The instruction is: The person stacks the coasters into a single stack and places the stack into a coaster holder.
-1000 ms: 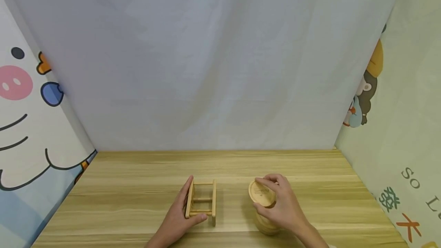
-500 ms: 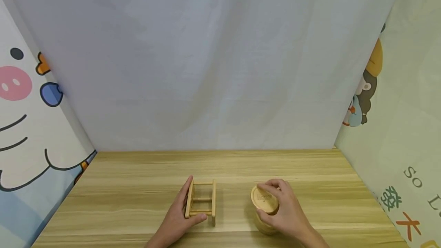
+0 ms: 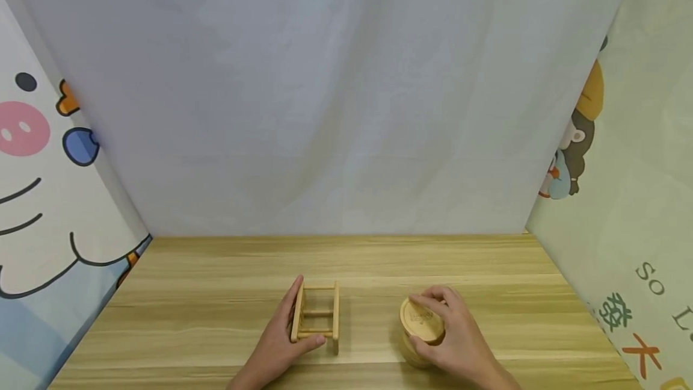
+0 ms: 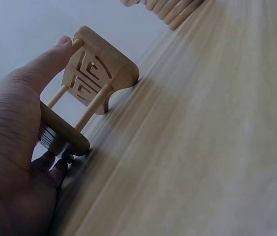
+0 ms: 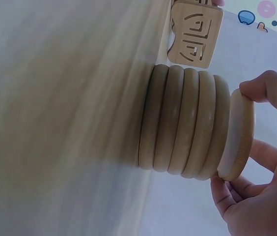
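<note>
A small wooden coaster rack [image 3: 336,318] stands on the table left of centre, with cut-out side plates joined by dowels. My left hand [image 3: 276,345] grips it, fingers along the outer left plate and thumb across the near dowel. To the right is a stack of round wooden coasters [image 5: 174,123]. At its top, my right hand [image 3: 460,339] pinches one coaster [image 3: 422,321] by its edge between thumb and fingers. In the right wrist view that coaster tilts slightly against the stack, with a gap widening toward one side. The hand hides part of the stack in the head view.
The wood-grain table [image 3: 233,263] extends behind and to both sides of the hands. A pale curtain [image 3: 346,107] hangs at its back edge. Printed cartoon panels stand at the left [image 3: 70,197] and right [image 3: 622,197].
My right hand and the pinched coaster have shifted slightly right and toward me, over the stack. The left hand and the rack have stayed in place.
</note>
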`<state>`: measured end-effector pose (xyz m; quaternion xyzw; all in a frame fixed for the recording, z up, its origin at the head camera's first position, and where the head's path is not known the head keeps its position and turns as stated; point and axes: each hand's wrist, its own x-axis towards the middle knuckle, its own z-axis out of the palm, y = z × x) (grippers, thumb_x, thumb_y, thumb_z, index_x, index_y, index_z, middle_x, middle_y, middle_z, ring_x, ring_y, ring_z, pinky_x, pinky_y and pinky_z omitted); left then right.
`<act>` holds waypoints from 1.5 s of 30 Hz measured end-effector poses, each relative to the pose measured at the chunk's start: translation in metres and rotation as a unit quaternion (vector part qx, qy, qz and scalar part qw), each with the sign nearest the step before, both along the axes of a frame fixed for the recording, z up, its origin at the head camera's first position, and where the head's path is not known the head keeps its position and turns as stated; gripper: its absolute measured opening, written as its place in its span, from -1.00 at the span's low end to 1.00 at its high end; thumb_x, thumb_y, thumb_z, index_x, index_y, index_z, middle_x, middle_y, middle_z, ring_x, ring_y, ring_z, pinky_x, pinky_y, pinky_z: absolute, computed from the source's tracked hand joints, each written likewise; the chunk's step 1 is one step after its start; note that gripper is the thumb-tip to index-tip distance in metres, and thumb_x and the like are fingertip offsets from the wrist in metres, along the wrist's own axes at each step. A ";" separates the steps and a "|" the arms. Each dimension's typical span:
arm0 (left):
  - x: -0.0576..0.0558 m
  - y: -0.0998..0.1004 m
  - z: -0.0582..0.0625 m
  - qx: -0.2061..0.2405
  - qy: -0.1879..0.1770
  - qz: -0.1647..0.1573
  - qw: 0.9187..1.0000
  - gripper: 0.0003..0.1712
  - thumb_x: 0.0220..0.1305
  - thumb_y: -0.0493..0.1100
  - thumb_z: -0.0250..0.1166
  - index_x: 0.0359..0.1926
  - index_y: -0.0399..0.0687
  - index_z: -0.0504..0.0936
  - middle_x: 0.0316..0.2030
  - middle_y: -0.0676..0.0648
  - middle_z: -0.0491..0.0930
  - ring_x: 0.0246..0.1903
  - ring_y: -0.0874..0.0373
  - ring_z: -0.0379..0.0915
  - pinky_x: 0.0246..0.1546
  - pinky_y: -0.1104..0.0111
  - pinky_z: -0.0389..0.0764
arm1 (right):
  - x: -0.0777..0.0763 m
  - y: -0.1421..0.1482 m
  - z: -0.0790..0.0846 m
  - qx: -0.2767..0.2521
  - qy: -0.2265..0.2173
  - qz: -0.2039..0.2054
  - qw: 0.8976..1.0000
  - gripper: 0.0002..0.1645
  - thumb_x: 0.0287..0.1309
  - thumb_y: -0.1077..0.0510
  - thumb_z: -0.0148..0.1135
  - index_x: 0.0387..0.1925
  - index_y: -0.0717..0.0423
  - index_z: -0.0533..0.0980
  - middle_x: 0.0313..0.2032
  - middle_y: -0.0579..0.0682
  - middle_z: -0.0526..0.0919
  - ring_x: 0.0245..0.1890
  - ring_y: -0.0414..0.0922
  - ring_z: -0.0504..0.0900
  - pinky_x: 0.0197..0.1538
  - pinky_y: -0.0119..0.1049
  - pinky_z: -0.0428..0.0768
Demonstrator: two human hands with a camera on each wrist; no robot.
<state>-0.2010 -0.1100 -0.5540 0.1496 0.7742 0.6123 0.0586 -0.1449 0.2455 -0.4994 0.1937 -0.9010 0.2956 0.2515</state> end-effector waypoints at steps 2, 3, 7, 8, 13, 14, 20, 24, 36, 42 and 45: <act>0.000 0.000 0.000 0.000 0.000 0.000 1.000 0.36 0.33 -0.03 0.67 0.85 0.25 -0.10 0.77 -0.26 -0.07 0.66 -0.39 0.09 0.40 -0.06 0.56 | 0.001 0.001 0.000 -0.002 -0.004 0.001 1.000 -0.21 -0.20 0.14 0.83 0.20 -0.03 0.78 0.10 -0.18 0.60 0.09 -0.14 0.55 0.07 -0.11 0.69; 0.000 0.000 0.001 0.001 0.000 0.000 1.000 0.36 0.33 -0.04 0.66 0.85 0.26 -0.10 0.77 -0.25 -0.07 0.66 -0.39 0.09 0.39 -0.06 0.56 | 0.002 0.002 0.000 -0.002 -0.007 0.000 1.000 -0.21 -0.20 0.14 0.84 0.20 -0.03 0.78 0.10 -0.18 0.60 0.09 -0.14 0.55 0.06 -0.12 0.69; 0.000 0.000 0.002 0.003 -0.003 0.000 1.000 0.35 0.34 -0.05 0.66 0.85 0.26 -0.10 0.77 -0.25 -0.07 0.66 -0.39 0.10 0.38 -0.08 0.57 | 0.005 0.003 -0.001 -0.002 -0.015 -0.001 1.000 -0.21 -0.20 0.14 0.84 0.20 -0.04 0.78 0.10 -0.16 0.61 0.08 -0.11 0.57 0.05 -0.14 0.69; 0.000 0.000 0.002 0.004 -0.004 -0.001 1.000 0.35 0.35 -0.05 0.65 0.85 0.26 -0.10 0.78 -0.25 -0.07 0.66 -0.39 0.09 0.38 -0.08 0.57 | 0.005 0.003 -0.001 -0.001 -0.017 -0.002 1.000 -0.22 -0.20 0.15 0.83 0.20 -0.03 0.78 0.10 -0.15 0.62 0.08 -0.10 0.58 0.05 -0.14 0.70; 0.000 0.000 0.002 0.007 -0.006 -0.003 1.000 0.35 0.35 -0.06 0.65 0.85 0.25 -0.10 0.78 -0.25 -0.08 0.66 -0.39 0.10 0.36 -0.03 0.60 | 0.008 0.004 -0.001 0.007 -0.036 -0.007 0.999 -0.24 -0.18 0.17 0.82 0.19 -0.01 0.79 0.11 -0.17 0.62 0.10 -0.15 0.57 0.06 -0.15 0.70; 0.000 0.000 0.002 0.009 -0.008 -0.003 1.000 0.34 0.36 -0.07 0.65 0.85 0.25 -0.10 0.77 -0.25 -0.08 0.65 -0.40 0.11 0.34 -0.02 0.62 | 0.008 0.004 -0.001 0.008 -0.040 -0.008 0.999 -0.24 -0.18 0.17 0.82 0.19 0.00 0.79 0.11 -0.17 0.62 0.10 -0.16 0.56 0.06 -0.14 0.70; 0.000 0.000 0.002 0.014 -0.012 -0.004 1.000 0.34 0.36 -0.08 0.64 0.85 0.26 -0.11 0.77 -0.27 -0.09 0.65 -0.41 0.12 0.30 0.03 0.66 | 0.011 0.005 0.000 0.006 -0.047 -0.006 0.999 -0.24 -0.16 0.14 0.82 0.20 -0.04 0.79 0.12 -0.20 0.60 0.09 -0.19 0.54 0.06 -0.18 0.68; 0.000 0.000 0.002 0.008 -0.008 -0.002 1.000 0.35 0.35 -0.06 0.65 0.85 0.26 -0.10 0.77 -0.26 -0.08 0.65 -0.40 0.11 0.33 0.00 0.63 | 0.012 0.006 -0.001 0.011 -0.045 -0.004 0.999 -0.24 -0.16 0.12 0.83 0.19 -0.06 0.78 0.13 -0.19 0.59 0.09 -0.18 0.54 0.07 -0.18 0.67; 0.000 0.000 0.002 0.015 -0.011 -0.004 1.000 0.35 0.35 -0.08 0.66 0.85 0.26 -0.10 0.77 -0.27 -0.07 0.65 -0.41 0.12 0.28 0.09 0.67 | 0.014 0.007 -0.003 0.022 -0.060 -0.001 0.998 -0.25 -0.14 0.09 0.83 0.19 -0.03 0.79 0.11 -0.25 0.58 0.09 -0.23 0.54 0.09 -0.14 0.67; 0.000 0.001 0.002 0.015 -0.010 -0.003 1.000 0.35 0.34 -0.08 0.66 0.85 0.24 -0.10 0.77 -0.26 -0.08 0.65 -0.40 0.11 0.31 0.07 0.65 | 0.015 0.008 -0.002 0.015 -0.083 0.003 0.996 -0.25 -0.08 0.03 0.84 0.23 -0.02 0.77 0.14 -0.25 0.56 0.12 -0.21 0.54 0.11 -0.13 0.67; 0.000 0.001 0.002 0.014 -0.011 -0.002 1.000 0.35 0.35 -0.08 0.65 0.85 0.24 -0.10 0.78 -0.26 -0.09 0.66 -0.40 0.10 0.32 0.05 0.64 | 0.016 0.008 -0.002 0.015 -0.083 0.005 0.996 -0.23 -0.07 0.04 0.84 0.24 0.00 0.76 0.14 -0.24 0.57 0.12 -0.20 0.54 0.11 -0.12 0.67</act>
